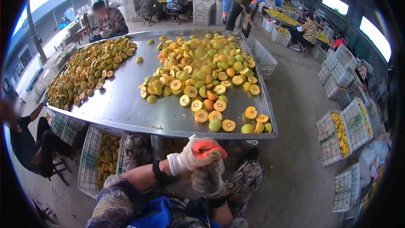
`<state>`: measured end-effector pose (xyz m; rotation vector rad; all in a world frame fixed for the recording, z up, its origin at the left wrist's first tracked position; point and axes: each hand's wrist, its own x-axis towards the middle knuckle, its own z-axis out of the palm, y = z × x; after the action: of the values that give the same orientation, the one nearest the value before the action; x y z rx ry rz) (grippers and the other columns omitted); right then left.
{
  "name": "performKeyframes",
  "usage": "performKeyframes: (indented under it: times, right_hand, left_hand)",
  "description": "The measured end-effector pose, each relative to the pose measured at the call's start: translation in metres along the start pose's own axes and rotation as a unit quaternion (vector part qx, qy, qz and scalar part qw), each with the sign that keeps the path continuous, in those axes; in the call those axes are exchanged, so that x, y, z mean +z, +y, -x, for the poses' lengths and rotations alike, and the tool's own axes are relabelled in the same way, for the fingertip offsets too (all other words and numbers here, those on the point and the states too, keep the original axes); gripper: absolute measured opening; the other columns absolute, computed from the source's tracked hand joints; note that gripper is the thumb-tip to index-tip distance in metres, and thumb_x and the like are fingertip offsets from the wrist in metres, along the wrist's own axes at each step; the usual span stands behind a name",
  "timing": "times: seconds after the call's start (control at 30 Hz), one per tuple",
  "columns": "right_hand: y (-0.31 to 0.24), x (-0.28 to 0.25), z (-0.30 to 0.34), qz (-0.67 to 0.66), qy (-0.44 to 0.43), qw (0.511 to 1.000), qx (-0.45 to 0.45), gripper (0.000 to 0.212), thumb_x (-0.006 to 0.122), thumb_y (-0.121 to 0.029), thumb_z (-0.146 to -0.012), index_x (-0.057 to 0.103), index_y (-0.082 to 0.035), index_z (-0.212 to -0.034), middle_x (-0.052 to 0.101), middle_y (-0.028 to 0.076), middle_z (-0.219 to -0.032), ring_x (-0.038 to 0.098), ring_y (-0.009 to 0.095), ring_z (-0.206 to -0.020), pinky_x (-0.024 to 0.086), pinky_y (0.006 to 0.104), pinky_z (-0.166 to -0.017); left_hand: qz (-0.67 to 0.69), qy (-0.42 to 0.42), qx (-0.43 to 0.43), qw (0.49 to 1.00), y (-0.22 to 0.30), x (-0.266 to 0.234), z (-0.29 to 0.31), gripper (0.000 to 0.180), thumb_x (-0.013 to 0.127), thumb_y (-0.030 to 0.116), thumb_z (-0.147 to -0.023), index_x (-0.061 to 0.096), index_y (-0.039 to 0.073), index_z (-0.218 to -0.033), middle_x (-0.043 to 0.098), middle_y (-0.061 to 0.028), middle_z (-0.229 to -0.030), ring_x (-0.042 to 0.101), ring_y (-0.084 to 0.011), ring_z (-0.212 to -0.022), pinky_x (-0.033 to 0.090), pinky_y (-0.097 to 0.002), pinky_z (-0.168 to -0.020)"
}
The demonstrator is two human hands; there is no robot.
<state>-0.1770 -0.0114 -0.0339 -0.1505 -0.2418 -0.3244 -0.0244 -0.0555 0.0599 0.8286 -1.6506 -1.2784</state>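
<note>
At the near left, a plastic crate is partly filled with fruit halves. Above it, a darker heap is piled along the left side of the metal table. To its right, a brighter heap of whole and cut fruit is spread toward the far edge. Below the near edge, the left hand, gloved, is held with fingers curled; just under it, the gloved right hand is blurred and partly covered. Whether anything is pinched by either cannot be told. Good work would probably be helped by firm, steady support and fingertips kept clear of each other. Loose halves, within easy reach, are scattered at the near right corner.
</note>
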Motion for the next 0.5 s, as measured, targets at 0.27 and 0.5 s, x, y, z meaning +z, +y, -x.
performKeyframes:
  times: [0.27, 0.5]
  right_hand:
    - [0.022, 0.018, -0.025, -0.085, -0.012, 0.996, -0.001, 0.049, 0.055, -0.059, -0.098, 0.048, -0.013, -0.084, 0.035, -0.004, -0.059, 0.033, 0.008, -0.044, 0.031, 0.0251, -0.041]
    - [0.034, -0.003, -0.048, -0.3, -0.038, 0.947, -0.107, 0.04, 0.054, -0.048, -0.103, 0.046, -0.011, -0.087, 0.038, -0.005, -0.058, 0.028, 0.006, -0.041, 0.027, 0.0237, -0.039]
  left_hand:
    - [0.145, 0.059, -0.103, 0.982, 0.016, -0.003, 0.039, 0.033, 0.057, 0.03, -0.1, 0.071, -0.001, -0.102, 0.073, -0.0129, -0.092, 0.071, -0.0225, -0.079, 0.057, -0.0315, -0.07]
    - [0.142, 0.407, -0.082, 0.898, 0.037, -0.074, 0.087, 0.034, 0.06, 0.032, -0.098, 0.067, 0.002, -0.112, 0.072, -0.014, -0.102, 0.072, -0.0211, -0.074, 0.051, -0.0271, -0.042]
